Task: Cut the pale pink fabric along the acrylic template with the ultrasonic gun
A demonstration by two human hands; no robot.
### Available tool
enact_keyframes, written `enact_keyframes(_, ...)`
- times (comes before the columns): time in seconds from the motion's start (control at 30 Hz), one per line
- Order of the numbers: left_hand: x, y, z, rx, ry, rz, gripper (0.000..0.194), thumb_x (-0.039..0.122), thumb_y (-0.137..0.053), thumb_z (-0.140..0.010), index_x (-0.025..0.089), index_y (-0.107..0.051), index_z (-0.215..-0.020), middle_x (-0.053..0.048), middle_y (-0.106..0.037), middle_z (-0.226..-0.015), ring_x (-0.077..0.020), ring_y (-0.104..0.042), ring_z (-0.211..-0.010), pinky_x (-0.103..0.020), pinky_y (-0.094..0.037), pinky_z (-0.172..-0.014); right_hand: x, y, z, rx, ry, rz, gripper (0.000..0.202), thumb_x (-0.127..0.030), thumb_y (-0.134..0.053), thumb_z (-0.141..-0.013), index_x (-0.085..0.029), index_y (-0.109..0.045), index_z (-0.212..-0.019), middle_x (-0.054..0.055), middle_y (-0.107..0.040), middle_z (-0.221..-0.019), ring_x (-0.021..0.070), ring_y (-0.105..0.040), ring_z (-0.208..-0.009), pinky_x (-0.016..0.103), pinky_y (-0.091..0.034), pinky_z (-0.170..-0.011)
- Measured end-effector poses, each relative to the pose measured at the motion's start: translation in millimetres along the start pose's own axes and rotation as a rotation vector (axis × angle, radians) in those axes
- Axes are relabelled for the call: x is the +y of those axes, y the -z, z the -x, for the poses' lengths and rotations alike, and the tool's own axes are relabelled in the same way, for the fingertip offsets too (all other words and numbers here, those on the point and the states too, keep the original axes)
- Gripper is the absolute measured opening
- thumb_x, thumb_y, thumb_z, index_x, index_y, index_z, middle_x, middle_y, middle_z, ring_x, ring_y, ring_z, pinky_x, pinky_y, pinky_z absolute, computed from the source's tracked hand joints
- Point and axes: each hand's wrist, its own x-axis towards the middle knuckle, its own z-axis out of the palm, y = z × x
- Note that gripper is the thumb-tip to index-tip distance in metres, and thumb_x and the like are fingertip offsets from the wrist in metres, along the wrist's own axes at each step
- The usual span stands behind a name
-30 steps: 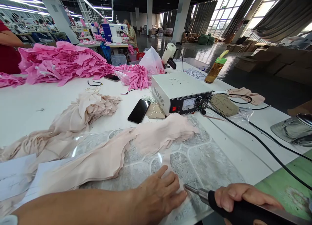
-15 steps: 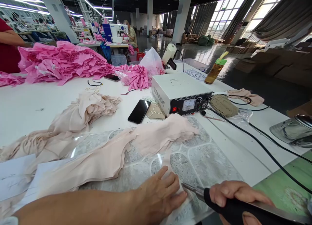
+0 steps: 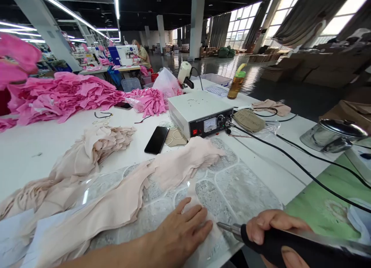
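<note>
My left hand (image 3: 185, 231) lies flat, fingers spread, pressing a thin pale pink fabric strip (image 3: 213, 217) onto the grey stone-patterned mat (image 3: 246, 190). In my right hand (image 3: 272, 229) is a corded hand tool (image 3: 292, 244) with a black grip and a slim metal tip. The tip points left and rests at or just above the strip's edge, close to my left fingertips; contact is hard to tell. Beyond my left hand lies a stack of pale pink fabric pieces (image 3: 185, 159). Another long stack (image 3: 110, 210) reaches towards the lower left.
A metal control box (image 3: 199, 105) with a meter stands behind the mat; a black cable (image 3: 278, 152) runs from it to the right. Around it are a phone (image 3: 157, 139), a bottle (image 3: 236, 86), a glass jar (image 3: 327, 136) and a pink fabric heap (image 3: 66, 94).
The view has turned right, so things appear further left. Pink cloth has been raised at the far left. Both hands keep nearly the same pose, the tool tip still beside my left fingers.
</note>
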Motion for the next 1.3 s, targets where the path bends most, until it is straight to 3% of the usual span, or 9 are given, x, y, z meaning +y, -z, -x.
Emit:
enact_keyframes(0.1, 0, -5.5, 7, 0.101, -0.007, -0.015, 0.029, 0.016, -0.043, -0.097, 0.011, -0.053, -0.124, -0.013, -0.059, -0.123, -0.0227, -0.05, -0.116, -0.044, -0.034, -0.105, -4, -5, 1, 0.047, -0.004, 0.011, 0.007, -0.033, -0.057, -0.089, -0.026, -0.058, -0.092, 0.002, -0.056, -0.076, 0.0162, -0.059, -0.063, 0.032, -0.053, -0.057)
enact_keyframes(0.27, 5, -9.7, 12, 0.147, -0.004, -0.021, 0.025, 0.019, -0.041, -0.1, 0.012, -0.056, -0.118, -0.011, -0.063, -0.117, -0.0214, -0.055, -0.109, -0.037, -0.041, -0.094, -3, -2, 4, 0.036, 0.006, -0.013, 0.01, -0.035, -0.057, -0.089, -0.025, -0.057, -0.091, 0.002, -0.056, -0.073, 0.0159, -0.058, -0.062, 0.03, -0.052, -0.056)
enact_keyframes(0.37, 6, -3.3, 5, 0.11, -0.01, -0.009, 0.023, 0.02, -0.041, -0.1, 0.011, -0.057, -0.115, -0.011, -0.063, -0.115, -0.0195, -0.058, -0.098, -0.033, -0.044, -0.085, 0, 3, 3, 0.063, 0.007, -0.027, 0.01, -0.035, -0.056, -0.09, -0.026, -0.057, -0.093, 0.002, -0.056, -0.073, 0.0163, -0.058, -0.062, 0.03, -0.052, -0.055)
enact_keyframes(0.5, 3, 0.1, -3, 0.036, -0.007, -0.028, 0.023, 0.021, -0.043, -0.101, 0.012, -0.056, -0.118, -0.009, -0.061, -0.12, -0.0177, -0.058, -0.095, -0.03, -0.043, -0.077, -1, 6, 0, -0.008, -0.01, -0.028, 0.006, -0.031, -0.056, -0.089, -0.026, -0.057, -0.091, 0.002, -0.057, -0.072, 0.0168, -0.059, -0.06, 0.031, -0.052, -0.053)
enact_keyframes(0.8, -4, -22.9, 7, 0.074, 0.005, -0.087, 0.028, 0.026, -0.052, -0.097, 0.019, -0.054, -0.124, -0.01, -0.056, -0.129, -0.02, -0.056, -0.101, -0.032, -0.04, -0.081, -5, 2, -4, 0.013, 0.012, -0.032, 0.008, -0.034, -0.054, -0.089, -0.027, -0.057, -0.093, 0.001, -0.054, -0.075, 0.0158, -0.057, -0.06, 0.031, -0.05, -0.054)
enact_keyframes(0.93, -3, -20.0, 5, 0.06, 0.013, -0.078, 0.028, 0.028, -0.051, -0.097, 0.02, -0.054, -0.124, -0.011, -0.055, -0.128, -0.0188, -0.057, -0.098, -0.031, -0.04, -0.08, -7, 1, -1, 0.017, -0.032, -0.007, 0.009, -0.035, -0.054, -0.088, -0.027, -0.057, -0.092, 0.002, -0.054, -0.074, 0.017, -0.057, -0.061, 0.03, -0.05, -0.053)
enact_keyframes(1.13, -2, -10.5, 1, 0.025, 0.02, -0.027, 0.029, 0.031, -0.052, -0.097, 0.02, -0.053, -0.124, -0.011, -0.057, -0.124, -0.0186, -0.056, -0.094, -0.03, -0.038, -0.078, 0, 4, 6, 0.142, -0.024, -0.062, 0.014, -0.039, -0.054, -0.088, -0.027, -0.057, -0.095, 0.002, -0.053, -0.075, 0.0173, -0.055, -0.061, 0.033, -0.05, -0.054)
enact_keyframes(1.3, -1, -6.2, -1, -0.004, 0.017, -0.049, 0.032, 0.03, -0.05, -0.098, 0.02, -0.051, -0.128, -0.01, -0.055, -0.125, -0.0192, -0.056, -0.094, -0.032, -0.038, -0.08, 0, 5, 3, 0.075, -0.018, -0.07, 0.014, -0.036, -0.052, -0.088, -0.027, -0.058, -0.096, 0.003, -0.054, -0.076, 0.0169, -0.055, -0.058, 0.033, -0.05, -0.052)
